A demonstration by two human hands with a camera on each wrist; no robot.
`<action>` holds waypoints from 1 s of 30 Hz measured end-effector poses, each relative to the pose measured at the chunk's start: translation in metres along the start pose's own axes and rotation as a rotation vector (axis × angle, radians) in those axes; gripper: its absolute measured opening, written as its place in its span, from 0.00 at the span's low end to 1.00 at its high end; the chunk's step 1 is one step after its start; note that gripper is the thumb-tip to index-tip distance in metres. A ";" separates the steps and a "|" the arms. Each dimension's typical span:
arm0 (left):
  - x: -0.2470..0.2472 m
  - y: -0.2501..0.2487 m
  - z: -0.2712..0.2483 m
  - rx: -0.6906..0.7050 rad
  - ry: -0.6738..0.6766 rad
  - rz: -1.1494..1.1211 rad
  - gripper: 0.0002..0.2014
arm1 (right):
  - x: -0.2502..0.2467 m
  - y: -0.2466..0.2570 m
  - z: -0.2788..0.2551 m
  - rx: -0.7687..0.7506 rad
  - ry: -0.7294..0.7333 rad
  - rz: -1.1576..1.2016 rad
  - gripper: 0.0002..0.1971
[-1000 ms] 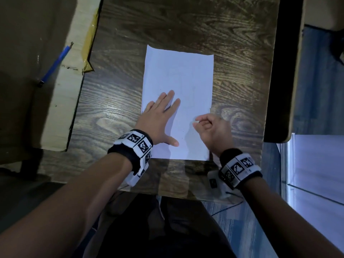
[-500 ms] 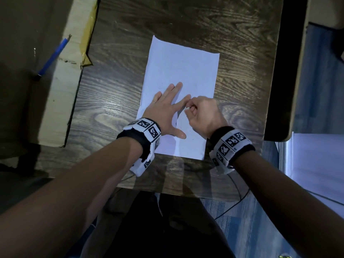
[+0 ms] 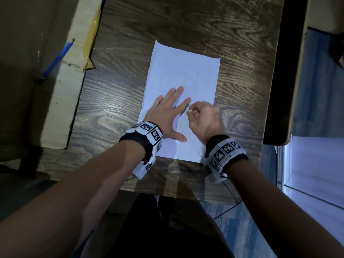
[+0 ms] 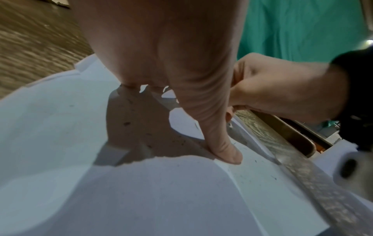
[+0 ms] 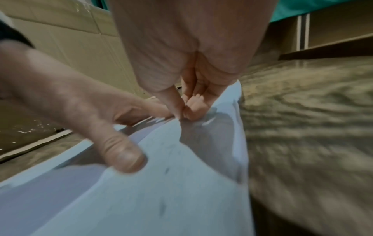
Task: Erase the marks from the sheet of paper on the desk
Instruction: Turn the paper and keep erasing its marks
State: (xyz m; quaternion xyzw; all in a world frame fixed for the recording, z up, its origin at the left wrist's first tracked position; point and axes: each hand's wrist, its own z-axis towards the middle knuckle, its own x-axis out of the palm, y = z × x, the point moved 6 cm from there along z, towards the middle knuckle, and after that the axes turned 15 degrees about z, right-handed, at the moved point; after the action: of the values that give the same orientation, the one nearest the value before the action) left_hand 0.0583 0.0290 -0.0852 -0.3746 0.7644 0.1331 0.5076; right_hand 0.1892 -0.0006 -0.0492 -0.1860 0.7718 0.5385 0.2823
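Note:
A white sheet of paper [image 3: 186, 67] lies on the dark wooden desk [image 3: 186, 19], with faint pencil marks and dark crumbs [image 3: 189, 135] near its lower part. My left hand [image 3: 171, 107] presses flat on the sheet's lower left, fingers spread. My right hand [image 3: 202, 117] is curled, thumb and forefinger pinching a small white eraser [image 3: 190, 110] against the paper beside the left index fingertip. In the right wrist view the pinching fingertips [image 5: 179, 111] touch the paper [image 5: 161, 191] and hide the eraser. The left wrist view shows the left thumb [image 4: 224, 146] on the crumb-speckled sheet [image 4: 161, 191].
A cardboard box [image 3: 61, 108] lies along the desk's left side with a blue pen [image 3: 55, 61] on it. A dark panel [image 3: 283, 71] borders the desk's right edge. The desk's front edge runs just below my wrists, with a cable [image 3: 229, 207] hanging under it.
My right hand has moved left and up across the sheet to the left index fingertip and stays there. The left hand remains pressed flat on the paper.

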 end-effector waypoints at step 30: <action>-0.004 -0.001 0.000 0.000 0.032 0.038 0.63 | 0.005 -0.004 -0.012 -0.027 0.022 -0.017 0.07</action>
State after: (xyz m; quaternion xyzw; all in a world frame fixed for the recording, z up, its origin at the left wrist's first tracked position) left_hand 0.0595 0.0298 -0.0818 -0.3621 0.7794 0.1366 0.4927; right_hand 0.1847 -0.0132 -0.0515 -0.2022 0.7660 0.5444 0.2757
